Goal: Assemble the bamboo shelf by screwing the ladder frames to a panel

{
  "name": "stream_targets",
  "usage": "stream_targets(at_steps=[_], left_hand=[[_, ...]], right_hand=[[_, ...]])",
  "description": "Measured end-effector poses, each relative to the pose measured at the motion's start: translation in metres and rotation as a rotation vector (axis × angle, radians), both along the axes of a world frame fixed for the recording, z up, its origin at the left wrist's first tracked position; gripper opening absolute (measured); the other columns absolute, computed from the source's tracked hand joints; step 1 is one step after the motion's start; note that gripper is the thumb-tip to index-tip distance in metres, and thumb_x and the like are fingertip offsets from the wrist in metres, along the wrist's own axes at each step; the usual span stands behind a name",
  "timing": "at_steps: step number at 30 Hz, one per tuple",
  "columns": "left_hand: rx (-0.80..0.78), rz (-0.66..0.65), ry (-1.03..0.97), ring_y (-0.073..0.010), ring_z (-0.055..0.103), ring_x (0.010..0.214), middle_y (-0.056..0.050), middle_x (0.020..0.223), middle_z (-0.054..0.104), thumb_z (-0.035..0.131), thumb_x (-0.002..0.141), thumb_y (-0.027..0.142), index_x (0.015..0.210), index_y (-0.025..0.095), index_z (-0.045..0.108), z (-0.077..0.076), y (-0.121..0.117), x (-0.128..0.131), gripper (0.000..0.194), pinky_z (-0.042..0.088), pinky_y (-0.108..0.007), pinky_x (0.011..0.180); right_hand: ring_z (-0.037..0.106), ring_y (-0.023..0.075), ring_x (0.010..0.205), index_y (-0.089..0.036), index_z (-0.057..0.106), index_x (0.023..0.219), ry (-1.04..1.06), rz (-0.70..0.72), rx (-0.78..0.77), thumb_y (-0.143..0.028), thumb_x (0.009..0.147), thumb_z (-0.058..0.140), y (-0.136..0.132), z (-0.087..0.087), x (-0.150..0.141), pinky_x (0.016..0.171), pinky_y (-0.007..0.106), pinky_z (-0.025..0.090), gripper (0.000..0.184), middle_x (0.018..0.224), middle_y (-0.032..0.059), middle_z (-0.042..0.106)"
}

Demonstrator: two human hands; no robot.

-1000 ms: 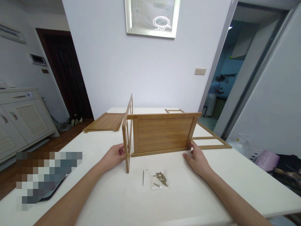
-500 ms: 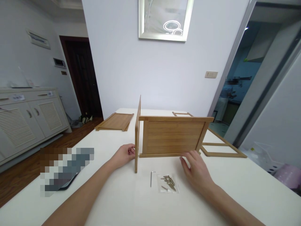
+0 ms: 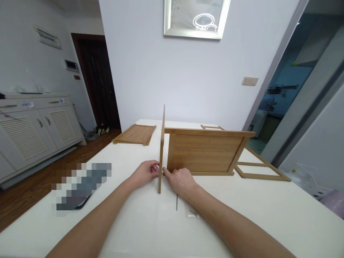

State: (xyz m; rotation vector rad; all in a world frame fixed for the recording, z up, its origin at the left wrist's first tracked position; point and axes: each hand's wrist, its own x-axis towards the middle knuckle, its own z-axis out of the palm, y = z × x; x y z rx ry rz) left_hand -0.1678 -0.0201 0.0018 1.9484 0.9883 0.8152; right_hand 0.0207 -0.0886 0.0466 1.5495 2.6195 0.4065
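A wooden side panel (image 3: 161, 157) stands upright, seen edge-on. A wider wooden panel (image 3: 206, 152) stands to its right, with its left end close against it. My left hand (image 3: 145, 175) is on the left side of the edge-on panel, its fingers curled near the lower part; anything between the fingertips is hidden. My right hand (image 3: 182, 182) grips the lower left corner of the wide panel, thumb toward the joint. Below it lies a hex key (image 3: 176, 202), partly covered. The clear bag of screws (image 3: 194, 215) is mostly hidden under my right forearm.
Flat wooden panels (image 3: 135, 134) lie at the back left of the white table (image 3: 129, 225). An open wooden frame (image 3: 263, 176) lies at the right, with another frame piece behind the wide panel. A pixelated dark object (image 3: 83, 190) rests near the left edge. A person is beyond the doorway.
My right hand has moved left along the wide panel's bottom, from its right end to the left corner. My left hand stays by the edge-on panel. The view has shifted slightly.
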Motion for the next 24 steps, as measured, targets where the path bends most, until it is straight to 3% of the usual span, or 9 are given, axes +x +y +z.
stream_targets(at_steps=[5,11,24], left_hand=[[-0.008,0.021,0.006,-0.0176,0.063,0.07,-0.002,0.076,0.07,0.065,0.07,0.022,0.101,0.014,0.068,-0.0024,0.0025,-0.0007,0.032,0.048,-0.028,0.067],[0.014,0.014,0.018,-0.0173,0.062,0.069,-0.003,0.077,0.07,0.064,0.072,0.024,0.1,0.015,0.068,-0.0028,0.0029,-0.0001,0.029,0.047,-0.028,0.065],[0.042,0.025,0.035,-0.0158,0.06,0.068,-0.001,0.075,0.067,0.059,0.07,0.015,0.096,0.016,0.069,0.0032,-0.0011,0.0019,0.028,0.046,-0.026,0.065]], right_hand=[[0.071,0.0226,0.078,-0.022,0.044,0.129,-0.014,0.005,-0.035,-0.014,0.094,0.036,0.0039,-0.0053,0.0027,0.065,0.028,0.047,0.038,0.085,0.0086,0.073],[0.07,0.0226,0.079,-0.018,0.032,0.139,-0.017,-0.045,0.003,-0.013,0.093,0.033,-0.0007,-0.0091,-0.0015,0.064,0.028,0.048,0.046,0.089,0.0136,0.072],[0.07,0.0222,0.082,-0.022,0.045,0.123,0.042,-0.028,-0.042,-0.012,0.09,0.038,0.0013,-0.0073,0.0007,0.068,0.028,0.047,0.035,0.091,0.0094,0.073]])
